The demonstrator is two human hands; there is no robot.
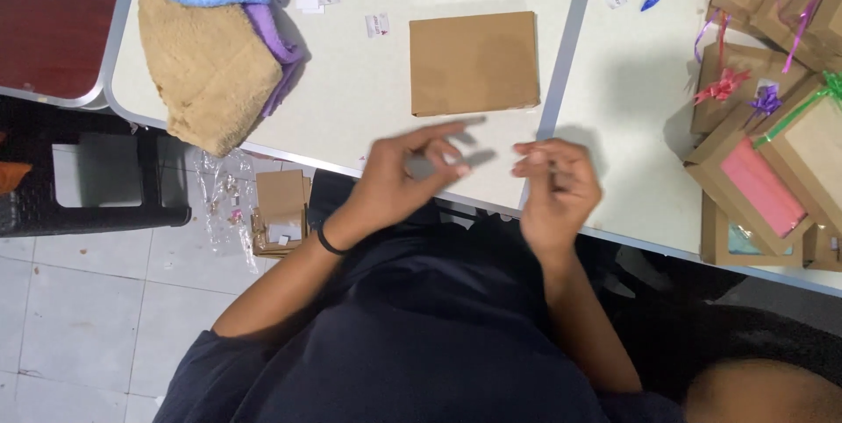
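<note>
Left hand (403, 179) and right hand (557, 186) raised close together, fingers pinched, blurred.

You look down on two cream tables (377, 72) with grey edging, butted together across the upper frame. A dark red tabletop (53, 19) fills the upper left corner. Pale floor tiles (79, 326) cover the lower left, below a black crate (88, 186).
</note>
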